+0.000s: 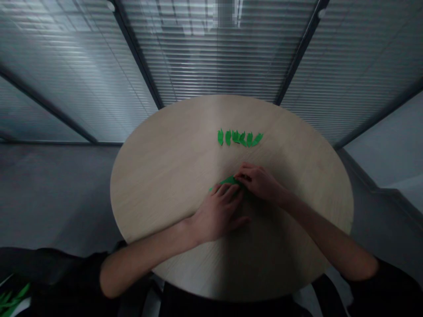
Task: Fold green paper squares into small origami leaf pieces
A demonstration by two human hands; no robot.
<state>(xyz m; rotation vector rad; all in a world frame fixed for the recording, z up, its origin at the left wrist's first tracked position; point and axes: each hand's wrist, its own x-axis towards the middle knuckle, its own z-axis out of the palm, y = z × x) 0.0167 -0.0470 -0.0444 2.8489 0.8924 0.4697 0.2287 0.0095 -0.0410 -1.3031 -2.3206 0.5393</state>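
Note:
On the round wooden table [158, 176] lies a flat, leaf-like green piece [228, 180], partly covered by both hands. My left hand [220, 211] rests over its near edge, fingers laid flat and thumb spread to the right. At the piece's right end, my right hand [259, 179] is closed in a pinch, thumb and forefinger together on the tip. Farther back, several smaller green leaf-like pieces [235, 137] stand side by side in a row. Whether they are real leaves or cut material is too dim and small to tell.
More long green pieces [15, 297] sit on something white at the lower left, beside the table. Behind the table are glass panels with blinds [214, 66] and dark frames. Grey floor [72, 193] shows on the left. Shadow falls across the table's right half.

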